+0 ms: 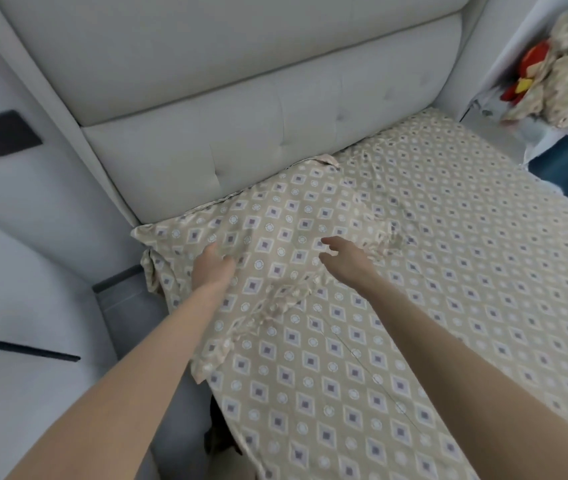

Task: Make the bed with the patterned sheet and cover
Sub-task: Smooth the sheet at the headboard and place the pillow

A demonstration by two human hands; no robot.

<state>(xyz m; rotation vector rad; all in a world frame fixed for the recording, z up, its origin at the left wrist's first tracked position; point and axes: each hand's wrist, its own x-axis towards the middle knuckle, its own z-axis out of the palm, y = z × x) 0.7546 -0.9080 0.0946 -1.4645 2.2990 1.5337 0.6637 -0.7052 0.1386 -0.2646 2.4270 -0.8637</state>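
A beige sheet (pixel 431 289) with a diamond pattern covers the bed. At its head end lies a pillow (pixel 275 216) in the same patterned fabric, with a ruffled edge, against the padded headboard. My left hand (pixel 213 268) rests on the pillow's near left part with its fingers bent into the fabric. My right hand (pixel 344 261) hovers just over the pillow's near right edge, fingers spread and relaxed, holding nothing.
A pale grey tufted headboard (pixel 241 116) stands behind the pillow. A white panelled wall or wardrobe (pixel 16 237) is on the left. At the far right, a heap of crumpled patterned cloth (pixel 566 71) with something red and yellow lies on a surface beside the bed.
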